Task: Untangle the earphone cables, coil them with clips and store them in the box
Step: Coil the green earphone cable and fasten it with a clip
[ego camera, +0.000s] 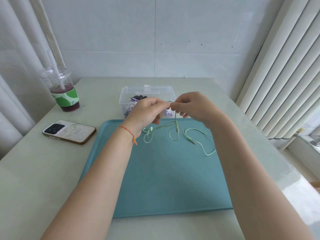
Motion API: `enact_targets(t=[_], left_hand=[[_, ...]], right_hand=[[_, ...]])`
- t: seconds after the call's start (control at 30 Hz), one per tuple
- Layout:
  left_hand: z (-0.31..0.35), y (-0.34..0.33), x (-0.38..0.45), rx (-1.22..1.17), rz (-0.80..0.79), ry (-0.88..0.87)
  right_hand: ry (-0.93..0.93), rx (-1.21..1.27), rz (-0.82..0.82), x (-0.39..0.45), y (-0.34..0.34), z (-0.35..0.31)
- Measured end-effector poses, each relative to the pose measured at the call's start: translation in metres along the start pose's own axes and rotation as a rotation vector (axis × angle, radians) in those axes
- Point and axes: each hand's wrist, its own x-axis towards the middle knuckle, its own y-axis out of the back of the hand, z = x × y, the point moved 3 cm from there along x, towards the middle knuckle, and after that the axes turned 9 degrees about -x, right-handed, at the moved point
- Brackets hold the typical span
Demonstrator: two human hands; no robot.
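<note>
Both hands, left (pixel 147 110) and right (pixel 192 105), pinch the light, limp green earphone cable (pixel 199 131); grip near knots, gently.

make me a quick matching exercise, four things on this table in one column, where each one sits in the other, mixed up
Things:
1. phone
2. drink cup
3. clear box
4. earphone plug

Places:
A. just beyond the tray's far edge
B. lying on the teal tray
C. far left corner of the table
D. flat on the table, left of the tray

Pairs: 1-D, 2-C, 3-A, 4-B
</note>
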Motion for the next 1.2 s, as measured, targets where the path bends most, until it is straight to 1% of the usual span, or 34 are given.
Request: enact_targets(t=[0.07,0.1,0.17,0.27,0.33,0.37,0.4,0.43,0.5,0.53,0.57,0.6,0.63,0.67,0.73,0.77,0.8,0.87,0.93,1.0,1.07,1.13,1.2], left_hand=[[-0.002,0.001,0.0,0.031,0.023,-0.005],[-0.002,0.003,0.002,0.028,0.063,-0.014],[-0.001,0.011,0.005,-0.031,0.209,-0.044],[0.001,0.025,0.005,-0.241,0.466,-0.027],[0.001,0.035,0.006,-0.387,0.583,-0.007],[0.0,0.038,0.006,-0.408,0.618,0.004],[-0.001,0.041,0.007,-0.347,0.633,0.021],[-0.003,0.043,0.009,-0.193,0.624,0.039],[-0.008,0.042,0.011,0.224,0.572,0.036],[-0.009,0.039,0.011,0.361,0.563,0.002],[-0.009,0.035,0.01,0.424,0.547,-0.04],[-0.008,0.031,0.009,0.432,0.502,-0.1],[-0.005,0.025,0.009,0.397,0.414,-0.158],[-0.005,0.019,0.011,0.334,0.299,-0.166],[-0.006,0.005,0.009,0.277,0.078,-0.085],[-0.008,0.001,0.008,0.311,0.018,-0.064],[-0.009,-0.002,0.006,0.376,-0.002,-0.072],[-0.009,0.0,0.006,0.485,0.041,-0.104],[-0.011,0.005,0.009,0.493,0.072,-0.098],[-0.012,0.012,0.011,0.397,0.122,-0.081],[-0.012,0.019,0.012,0.284,0.209,-0.08],[-0.01,0.022,0.012,0.163,0.269,-0.063],[-0.008,0.023,0.01,0.019,0.283,-0.028]], right_hand=[[0.017,-0.024,-0.032,0.001,-0.005,0.0],[0.031,-0.045,-0.065,0.002,-0.009,0.001],[0.052,-0.102,-0.121,0.001,-0.014,0.003],[0.044,-0.183,-0.133,0.001,-0.013,0.008],[0.029,-0.209,-0.129,0.002,-0.011,0.012],[0.026,-0.2,-0.128,0.002,-0.01,0.014],[0.026,-0.197,-0.117,0.003,-0.008,0.015],[0.026,-0.21,-0.096,0.003,-0.007,0.015],[0.033,-0.242,-0.063,0.004,-0.006,0.014],[0.039,-0.25,-0.061,0.004,-0.006,0.013],[0.049,-0.258,-0.064,0.004,-0.007,0.012],[0.059,-0.265,-0.066,0.004,-0.009,0.01],[0.068,-0.265,-0.066,0.004,-0.011,0.009],[0.078,-0.26,-0.065,0.004,-0.012,0.007],[0.102,-0.248,-0.06,0.004,-0.015,0.004],[0.114,-0.245,-0.054,0.004,-0.016,0.003],[0.122,-0.245,-0.044,0.004,-0.016,0.002],[0.121,-0.239,-0.021,0.004,-0.015,0.003],[0.118,-0.24,-0.029,0.003,-0.012,0.005],[0.113,-0.258,-0.058,0.003,-0.01,0.009],[0.107,-0.286,-0.058,0.004,-0.01,0.012],[0.074,-0.297,-0.017,0.006,-0.009,0.015],[0.03,-0.321,0.025,0.007,-0.007,0.019]])
